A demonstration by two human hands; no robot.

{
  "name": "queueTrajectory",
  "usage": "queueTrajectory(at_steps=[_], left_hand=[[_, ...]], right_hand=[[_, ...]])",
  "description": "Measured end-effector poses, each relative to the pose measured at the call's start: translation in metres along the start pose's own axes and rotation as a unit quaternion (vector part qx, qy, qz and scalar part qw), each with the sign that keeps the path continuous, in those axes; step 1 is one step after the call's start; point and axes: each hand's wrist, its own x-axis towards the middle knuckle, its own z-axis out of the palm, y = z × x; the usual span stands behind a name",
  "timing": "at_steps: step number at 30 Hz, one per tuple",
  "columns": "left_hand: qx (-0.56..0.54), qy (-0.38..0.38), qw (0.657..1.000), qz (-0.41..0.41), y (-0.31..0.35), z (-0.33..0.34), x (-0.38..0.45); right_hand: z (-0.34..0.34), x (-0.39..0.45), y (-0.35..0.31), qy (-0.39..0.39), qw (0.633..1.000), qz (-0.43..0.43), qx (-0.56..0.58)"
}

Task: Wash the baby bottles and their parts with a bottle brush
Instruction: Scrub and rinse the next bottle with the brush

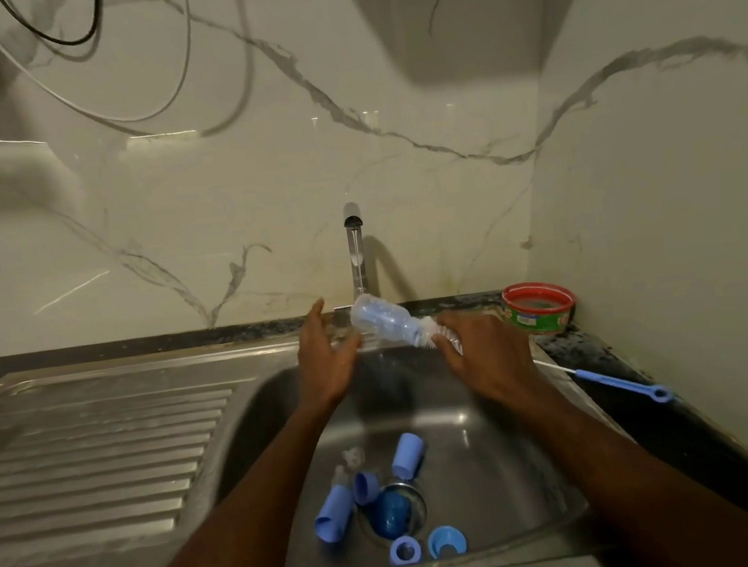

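Bottle (381, 321) first: it hung over the sink basin (493, 409), tilted, its base up toward the tap (355, 248) and its neck pointing down at your right hand (483, 354). The bottle brush (436, 334) ran into the neck, bristles visible inside the clear wall. Your right hand was curled around the twisted white stem just outside the mouth. Your left hand (325, 359) was beside the bottle's lower flank with fingers spread and relaxed; I could not tell whether the palm was touching it or merely close.

You were dealing with thin clear plastic, probably light, wet and slick, stiff enough to resist the bristles but easy to spin or slip out. Better, I judge, to wrap your left fingers around the bottle's body, away from the neck, so that the brush had something to work against.

Below your wrists, on the basin floor, lay blue caps (408, 455), collar rings (405, 551) and a clear teat (353, 456) around the drain (391, 512), still to be scrubbed by the look of it. Beyond your right hand a thin blue-handled brush (616, 381) rested on the counter, near a red-rimmed tub (539, 308).
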Motion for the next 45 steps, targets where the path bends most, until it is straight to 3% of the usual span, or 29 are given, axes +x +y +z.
queueTrajectory(at_steps=[2,4,7,10,15,17,22,26,30,33,35,40,42,45], left_hand=[[-0.193,-0.003,0.962,-0.194,0.011,0.004,0.000],[-0.208,-0.009,0.948,-0.242,0.019,0.011,0.002],[-0.185,0.046,0.965,-0.180,0.019,0.016,0.002],[-0.267,0.104,0.945,-0.160,0.018,0.006,0.003],[-0.252,-0.015,0.961,-0.115,0.024,0.024,-0.011],[-0.295,-0.029,0.946,-0.129,0.028,0.026,-0.011],[-0.297,0.110,0.925,-0.208,0.041,0.017,-0.005],[-0.240,0.072,0.941,-0.228,0.049,0.042,-0.024],[-0.292,0.133,0.929,-0.186,0.041,0.014,-0.017],[-0.240,0.049,0.963,-0.110,0.039,0.019,-0.027],[-0.240,-0.001,0.968,-0.073,0.040,0.027,-0.028],[-0.225,0.099,0.967,-0.071,0.034,0.020,-0.018],[-0.197,0.052,0.976,-0.073,0.028,0.028,-0.024],[-0.253,-0.015,0.964,-0.079,0.025,0.045,-0.025]], right_hand=[[0.002,-0.003,-0.004,-0.017,0.999,-0.029,0.001],[0.007,-0.007,-0.013,-0.058,0.997,-0.051,0.002],[0.007,-0.010,-0.020,-0.065,0.997,-0.028,0.014],[0.003,-0.008,-0.012,-0.046,0.999,0.005,0.018],[0.007,-0.011,-0.022,-0.055,0.998,0.011,-0.025],[0.003,-0.009,-0.018,-0.051,0.998,0.009,-0.023],[-0.007,-0.011,-0.005,-0.003,0.999,-0.030,-0.041],[-0.001,-0.011,-0.010,-0.009,0.999,-0.028,-0.030],[-0.002,-0.014,-0.013,-0.014,1.000,-0.011,-0.014],[0.002,-0.013,-0.019,-0.009,0.999,-0.024,-0.026],[0.003,-0.012,-0.019,-0.002,0.999,-0.020,-0.038],[-0.001,-0.008,-0.009,0.011,1.000,-0.013,-0.025],[0.004,-0.010,-0.011,0.009,0.998,-0.029,-0.046],[0.008,-0.009,-0.008,0.001,0.999,-0.008,-0.052]])
